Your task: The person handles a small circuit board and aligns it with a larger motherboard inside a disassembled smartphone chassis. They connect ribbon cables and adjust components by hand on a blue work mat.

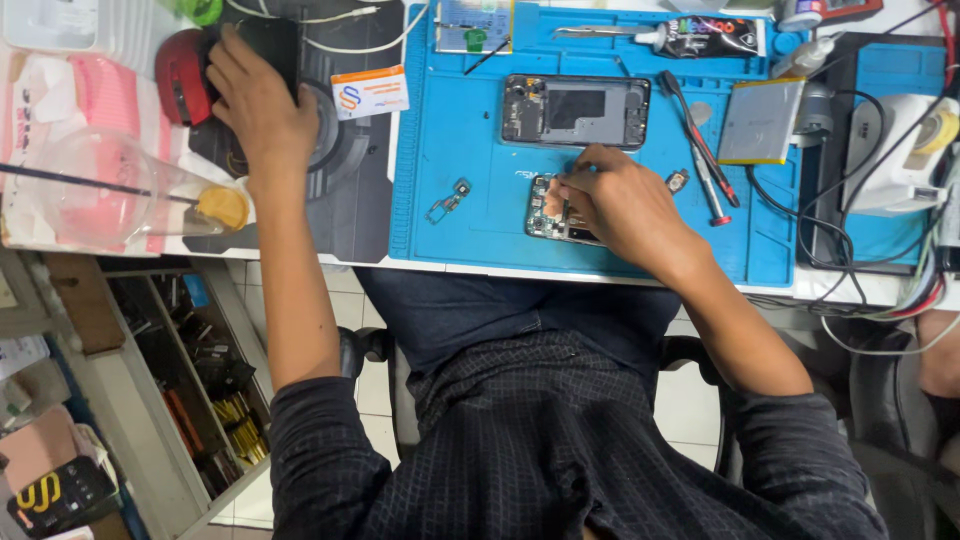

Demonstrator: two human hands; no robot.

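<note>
Bench, seen from above; items as follows. Blue mat (470, 170), centre of frame: bears the work. Board (550, 222), small and populated, lower centre of the mat: partly under the right hand (610, 205), whose fingertips are drawn together on the board's upper edge, seemingly pinching a small part or a fine tool, too small to name. Phone frame (575, 110), open and gutted, just above the board, apart from it. Two loose small parts on the mat: one left of the board (450, 198), one right of the hand (677, 181). Screwdrivers (700, 150), red-tipped, lying slantwise right of the frame. Battery (760, 120), flat and silver, on the mat's right edge. Glue tube (700, 38) and tweezers (590, 32), top of the mat. Left hand (255, 105), upper left of frame: laid flat, fingers spread loosely over a dark device (265, 50) beside a red round object (185, 75); whether it grips anything cannot be told. Clear cup (100, 190) with a stick, far left. Cables (870, 290), tangled, far right. Handling note, as judgement: the step in hand looks like fine work on the board. It goes best with the wrist resting on the mat, light pressure kept on the board's edge so it does not slide, pull straight rather than twisted, and the loose parts left well apart from the hand's sweep.
</note>
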